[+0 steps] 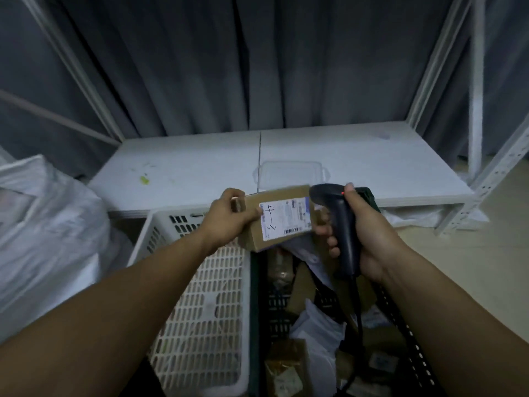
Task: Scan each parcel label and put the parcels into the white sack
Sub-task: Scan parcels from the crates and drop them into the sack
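Parcel: small brown box (274, 224) held in the air over the bins, left hand (229, 216) gripping its left end, thumb on top. Label (284, 220) faces up, "4-3" handwritten on it. Right hand (365, 227) is wrapped round the handle of a black scanner (342, 224), head just beside the box's right edge, red light lit. Below: white basket (206, 310), slotted floor showing. To its right, a dark crate (276, 308) holds brown boxes and white mailer bags (315, 333) in a pile. White sack (48, 230) stands left, well apart from the box; contents can't tell. Clear tray (289, 170) sits on the white table (186, 167) behind.
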